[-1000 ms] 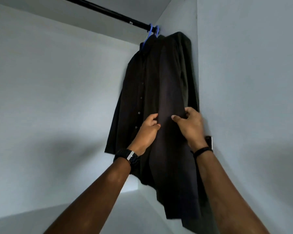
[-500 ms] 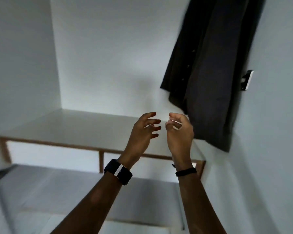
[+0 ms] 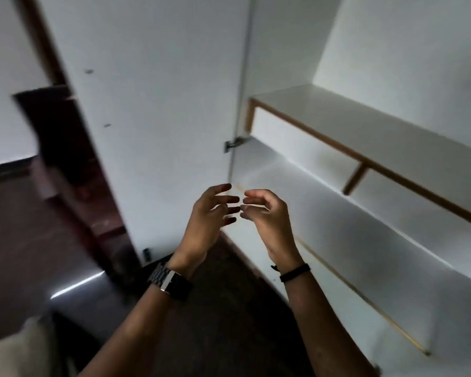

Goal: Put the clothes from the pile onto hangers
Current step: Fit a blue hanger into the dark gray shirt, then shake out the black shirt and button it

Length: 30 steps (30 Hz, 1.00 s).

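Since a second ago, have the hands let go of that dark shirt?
Yes. Both the left hand and the right hand came off the shirt and down; now they hover empty, fingers loosely curled, before the wardrobe's lower shelf. The shirt is out of view.

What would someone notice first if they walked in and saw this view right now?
Two bare hands raised mid-frame, holding nothing: the left hand with a dark wristwatch and the right hand with a thin black band, fingertips nearly meeting. Behind them stands an open white wardrobe door, and to the right a white shelf with wood trim. No clothes or hangers are in sight.
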Motion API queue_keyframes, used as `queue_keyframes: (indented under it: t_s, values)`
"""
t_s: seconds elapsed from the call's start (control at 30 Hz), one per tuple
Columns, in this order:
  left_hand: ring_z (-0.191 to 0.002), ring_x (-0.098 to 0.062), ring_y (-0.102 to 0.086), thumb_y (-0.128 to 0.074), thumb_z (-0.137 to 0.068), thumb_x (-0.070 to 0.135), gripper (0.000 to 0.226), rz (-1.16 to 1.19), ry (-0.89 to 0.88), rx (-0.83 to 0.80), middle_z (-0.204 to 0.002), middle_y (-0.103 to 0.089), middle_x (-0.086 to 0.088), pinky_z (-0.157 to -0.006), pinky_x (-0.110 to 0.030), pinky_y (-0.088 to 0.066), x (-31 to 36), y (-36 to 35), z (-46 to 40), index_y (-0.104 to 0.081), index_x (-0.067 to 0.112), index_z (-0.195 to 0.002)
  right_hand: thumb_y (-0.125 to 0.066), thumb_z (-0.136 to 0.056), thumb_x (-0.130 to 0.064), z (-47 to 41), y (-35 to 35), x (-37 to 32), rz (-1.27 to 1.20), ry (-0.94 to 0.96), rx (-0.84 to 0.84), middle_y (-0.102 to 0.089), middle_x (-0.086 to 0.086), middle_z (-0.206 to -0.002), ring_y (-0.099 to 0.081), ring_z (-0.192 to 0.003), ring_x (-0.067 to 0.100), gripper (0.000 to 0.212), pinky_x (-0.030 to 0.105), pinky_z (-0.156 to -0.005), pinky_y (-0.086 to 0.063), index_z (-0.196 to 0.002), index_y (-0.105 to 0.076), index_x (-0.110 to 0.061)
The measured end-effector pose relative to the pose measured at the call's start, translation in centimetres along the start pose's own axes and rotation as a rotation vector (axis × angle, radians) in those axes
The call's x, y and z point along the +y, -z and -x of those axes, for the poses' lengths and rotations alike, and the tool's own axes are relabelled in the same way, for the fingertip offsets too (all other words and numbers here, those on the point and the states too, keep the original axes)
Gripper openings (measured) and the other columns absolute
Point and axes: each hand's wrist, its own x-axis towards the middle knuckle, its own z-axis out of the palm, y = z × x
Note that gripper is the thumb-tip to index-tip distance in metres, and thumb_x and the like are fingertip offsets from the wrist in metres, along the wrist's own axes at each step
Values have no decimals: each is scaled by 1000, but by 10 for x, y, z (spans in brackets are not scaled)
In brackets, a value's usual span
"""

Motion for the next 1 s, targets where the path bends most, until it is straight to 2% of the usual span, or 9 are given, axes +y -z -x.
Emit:
queue_keyframes:
  t_s: [0.1,0.2,0.37,0.43,0.63,0.73,0.83,1.0]
  values:
    - [-88,-16,-67,-36,-96,-7,39,2,60,161,-107,-65,-7,-80,-29,-54,-14,79,25,-52,15,-124,-58,-81,11,11,-80,23,-35,-85,-190,-67,7,-87,-67,-85,22,31,33,-77,-56,-90,-66,-18]
    - [-88,-16,-69,-36,-95,-9,42,-10,109,315,-107,-65,-7,-73,-25,-54,-33,158,49,-54,20,-119,-60,-82,11,29,-161,41,-20,-168,-377,-66,5,-86,-66,-84,20,29,30,-75,-54,-90,-65,-17]
    - [-92,-22,-67,-36,-92,-11,43,-7,213,592,-104,-65,-8,-75,-28,-54,-62,279,98,-49,8,-129,-59,-85,11,72,-289,68,-33,-318,-648,-66,6,-85,-66,-81,16,25,27,-76,-58,-93,-63,-13]
    - [-94,-22,-65,-35,-93,-10,43,-8,248,680,-107,-64,-10,-71,-23,-53,-70,316,118,-48,8,-130,-58,-86,10,89,-333,81,-9,-348,-751,-66,5,-83,-66,-81,16,23,28,-77,-56,-97,-63,-9]
    - [-84,-10,-62,-37,-96,-5,37,8,314,916,-108,-60,-5,-64,-13,-52,-99,396,170,-49,16,-124,-57,-86,12,141,-430,116,63,-375,-1000,-66,6,-87,-65,-85,16,27,24,-72,-57,-91,-63,-14]
    - [-83,-9,-62,-38,-94,-5,39,-2,348,1036,-106,-58,2,-64,-14,-51,-127,429,195,-49,15,-126,-58,-86,11,167,-466,145,82,-400,-1106,-64,13,-96,-65,-89,19,24,24,-72,-58,-97,-63,-9]
    - [-86,-12,-61,-40,-94,-5,41,-11,393,1125,-113,-57,-3,-69,-20,-52,-157,455,218,-47,14,-129,-56,-88,11,189,-496,175,111,-424,-1181,-63,14,-97,-65,-88,19,23,23,-74,-58,-106,-60,-2]
    - [-82,-13,-59,-41,-92,-7,43,-29,450,1217,-109,-55,-2,-67,-21,-48,-221,490,267,-46,15,-129,-57,-86,11,232,-538,236,149,-466,-1329,-66,13,-95,-67,-82,15,24,21,-71,-57,-100,-61,-8]
